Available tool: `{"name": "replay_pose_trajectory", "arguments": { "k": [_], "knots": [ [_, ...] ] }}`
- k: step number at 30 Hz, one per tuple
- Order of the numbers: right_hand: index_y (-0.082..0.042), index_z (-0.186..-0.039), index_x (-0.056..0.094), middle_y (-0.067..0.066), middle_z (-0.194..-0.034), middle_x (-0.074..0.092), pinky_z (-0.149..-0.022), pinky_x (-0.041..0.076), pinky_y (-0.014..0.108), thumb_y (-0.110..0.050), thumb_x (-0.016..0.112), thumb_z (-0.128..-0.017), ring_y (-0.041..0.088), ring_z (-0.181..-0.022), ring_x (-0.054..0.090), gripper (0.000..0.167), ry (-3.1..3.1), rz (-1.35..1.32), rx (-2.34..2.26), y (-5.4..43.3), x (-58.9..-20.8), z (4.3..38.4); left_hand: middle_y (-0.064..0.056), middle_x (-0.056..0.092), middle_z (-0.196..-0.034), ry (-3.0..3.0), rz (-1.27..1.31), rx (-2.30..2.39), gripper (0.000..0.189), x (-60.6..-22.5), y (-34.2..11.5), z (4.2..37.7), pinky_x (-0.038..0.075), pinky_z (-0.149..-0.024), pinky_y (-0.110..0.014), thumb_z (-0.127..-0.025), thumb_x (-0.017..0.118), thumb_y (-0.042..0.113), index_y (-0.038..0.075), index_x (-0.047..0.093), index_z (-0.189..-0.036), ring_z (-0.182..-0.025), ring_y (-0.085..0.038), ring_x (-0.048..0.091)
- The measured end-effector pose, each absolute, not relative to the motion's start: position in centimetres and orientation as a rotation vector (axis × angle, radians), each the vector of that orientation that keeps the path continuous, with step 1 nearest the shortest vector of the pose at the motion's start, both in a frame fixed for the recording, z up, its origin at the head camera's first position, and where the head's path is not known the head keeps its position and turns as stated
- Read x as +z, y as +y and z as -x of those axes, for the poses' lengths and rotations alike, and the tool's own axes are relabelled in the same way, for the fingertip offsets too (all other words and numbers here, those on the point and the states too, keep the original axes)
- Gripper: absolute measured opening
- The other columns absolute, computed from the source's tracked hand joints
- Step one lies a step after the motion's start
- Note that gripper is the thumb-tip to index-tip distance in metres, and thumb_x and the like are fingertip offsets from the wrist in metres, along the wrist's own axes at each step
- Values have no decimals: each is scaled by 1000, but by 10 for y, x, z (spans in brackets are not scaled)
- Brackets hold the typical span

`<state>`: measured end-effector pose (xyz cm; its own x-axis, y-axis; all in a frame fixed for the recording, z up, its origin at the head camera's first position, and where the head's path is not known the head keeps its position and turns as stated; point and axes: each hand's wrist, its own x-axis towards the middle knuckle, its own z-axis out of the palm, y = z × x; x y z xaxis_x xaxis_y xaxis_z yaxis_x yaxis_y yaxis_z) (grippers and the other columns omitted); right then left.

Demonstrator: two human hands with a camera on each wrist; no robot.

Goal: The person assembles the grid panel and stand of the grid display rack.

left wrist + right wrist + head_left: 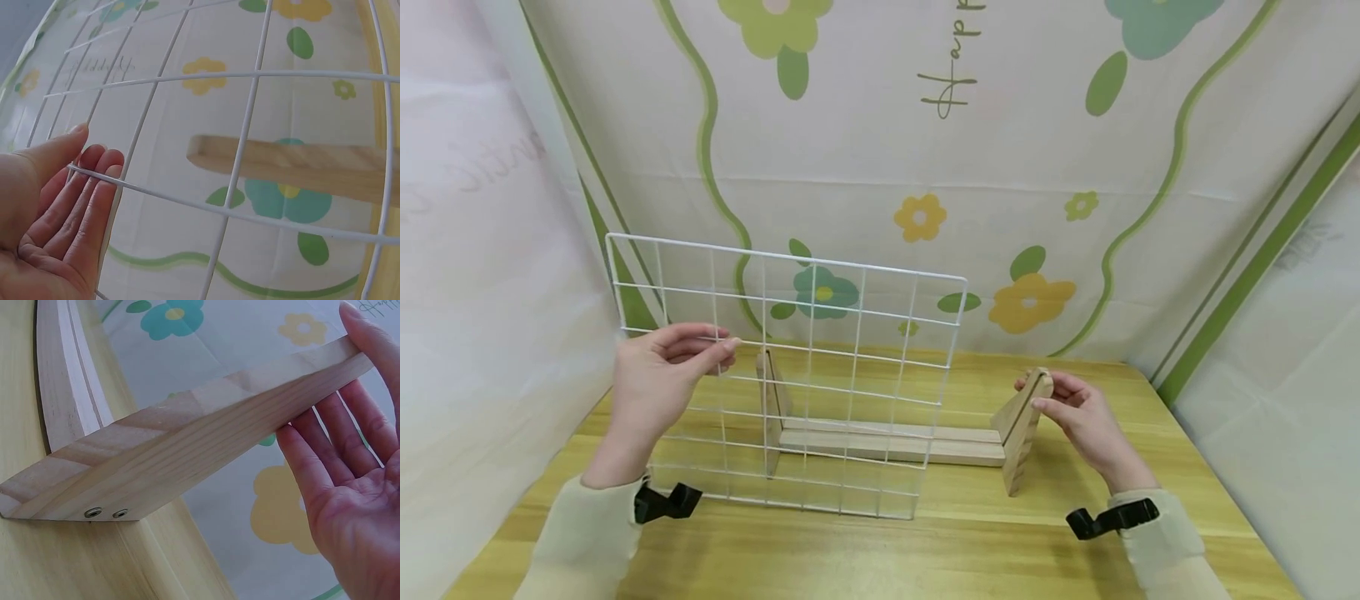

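Observation:
My left hand pinches a white wire grid panel near its left side, thumb and fingertips about a wire. The panel stands upright and slightly tilted, in front of the left end of a wooden stand. This stand has a grooved crossbar between two triangular end pieces. Through the wires, the left end piece shows. My right hand grips the top of the right end piece between thumb and fingers. Two metal screw heads show low on that piece's outer face in the right wrist view.
The stand rests on a wood-grain table. A white cloth backdrop with printed flowers rises behind it, and cloth walls close in both sides. Black straps circle both wrists.

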<state>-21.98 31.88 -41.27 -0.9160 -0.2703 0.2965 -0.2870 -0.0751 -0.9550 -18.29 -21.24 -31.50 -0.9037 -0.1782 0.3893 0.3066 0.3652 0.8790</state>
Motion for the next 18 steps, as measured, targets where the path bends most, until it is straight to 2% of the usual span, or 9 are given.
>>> {"name": "replay_pose_trajectory", "arguments": {
  "k": [5,14,18],
  "knots": [
    [8,-133,58,8,-122,71,-97,52,28,10,59,-99,19,-117,65,34,-2122,-643,2203,319,-414,220,-1,77,-87,-2224,129,-1533,30,-311,-200,179,60,-64,-23,-88,84,23,1,74,-107,-72,-13,74],
    [5,-132,60,8,-122,71,-97,53,28,8,60,-99,18,-117,64,33,-2133,-629,2203,319,-413,220,-6,76,-86,-2186,174,-1556,27,-310,-173,180,60,-64,-26,-88,85,23,1,75,-101,-72,-17,75],
    [11,-133,56,8,-121,71,-96,53,28,9,60,-99,18,-116,65,34,-2132,-628,2190,319,-413,220,-6,76,-85,-2156,206,-1606,26,-313,-162,183,61,-65,-28,-87,85,23,2,75,-100,-73,-20,75]
  ]
}}
